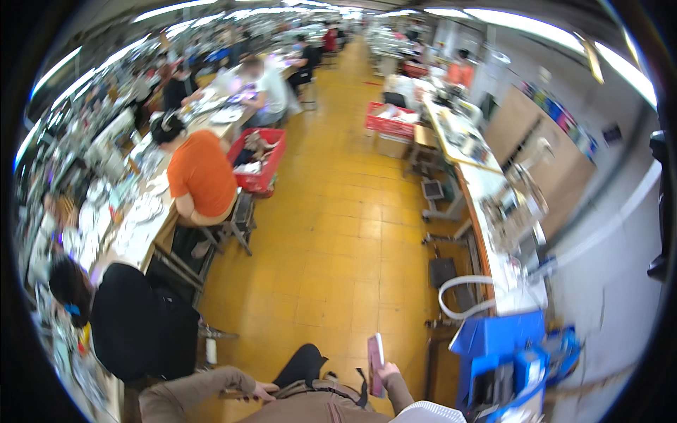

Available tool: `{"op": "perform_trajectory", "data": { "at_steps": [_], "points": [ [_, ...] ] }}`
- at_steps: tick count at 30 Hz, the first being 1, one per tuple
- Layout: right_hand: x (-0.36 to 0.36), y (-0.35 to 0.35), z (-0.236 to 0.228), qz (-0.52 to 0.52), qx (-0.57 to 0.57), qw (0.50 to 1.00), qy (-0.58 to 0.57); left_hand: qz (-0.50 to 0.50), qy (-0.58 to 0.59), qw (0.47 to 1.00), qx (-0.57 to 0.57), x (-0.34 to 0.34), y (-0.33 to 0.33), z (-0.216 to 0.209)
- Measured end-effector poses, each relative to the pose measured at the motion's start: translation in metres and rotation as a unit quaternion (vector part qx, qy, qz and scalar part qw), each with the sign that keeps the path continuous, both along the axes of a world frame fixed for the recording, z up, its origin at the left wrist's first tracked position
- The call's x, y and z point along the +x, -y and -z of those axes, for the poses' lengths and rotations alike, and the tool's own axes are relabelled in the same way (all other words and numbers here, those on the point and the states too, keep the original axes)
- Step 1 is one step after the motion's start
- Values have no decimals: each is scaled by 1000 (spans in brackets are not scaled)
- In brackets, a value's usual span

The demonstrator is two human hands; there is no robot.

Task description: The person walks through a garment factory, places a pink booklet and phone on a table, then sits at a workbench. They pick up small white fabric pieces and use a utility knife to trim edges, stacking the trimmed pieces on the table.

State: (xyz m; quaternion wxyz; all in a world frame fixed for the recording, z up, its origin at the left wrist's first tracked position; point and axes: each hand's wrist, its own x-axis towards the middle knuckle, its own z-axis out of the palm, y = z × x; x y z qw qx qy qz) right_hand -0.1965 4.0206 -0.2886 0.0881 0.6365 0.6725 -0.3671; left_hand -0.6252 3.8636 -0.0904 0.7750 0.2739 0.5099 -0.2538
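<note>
My right hand (388, 371) is closed around the edge of a flat pinkish-red notebook (376, 363) with a pale edge, held upright in front of my body at the lower middle. My left hand (264, 391) is low beside my waist, next to my dark trouser leg (302, 363). Its fingers look partly stretched and apart, and I make out nothing held in them. Brown sleeves cover both my forearms.
A yellow tiled aisle (338, 233) runs ahead. People sit along workbenches on the left, one in an orange shirt (202, 176), one in black (141, 324). Red crates (273, 158) stand beside the aisle. At right are a long bench (486, 233) with machines and a blue box (501, 331).
</note>
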Motion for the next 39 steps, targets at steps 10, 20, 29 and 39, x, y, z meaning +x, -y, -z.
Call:
{"op": "perform_trajectory", "data": {
  "at_steps": [10, 20, 29, 39],
  "points": [
    [-98, -370, 32, 108, 56, 989, 80, -47, 17, 998, 32, -101, -316, 17],
    [-151, -513, 62, 321, -76, 942, 64, -67, 6, 996, 55, -228, -622, 44],
    [-272, -839, 65, 239, -55, 967, 62, -161, -6, 980, 116, -287, -868, 81],
    [-452, -1327, 56, 55, 63, 994, 72, -226, -44, 938, 261, -409, -1133, 131]
  ]
}}
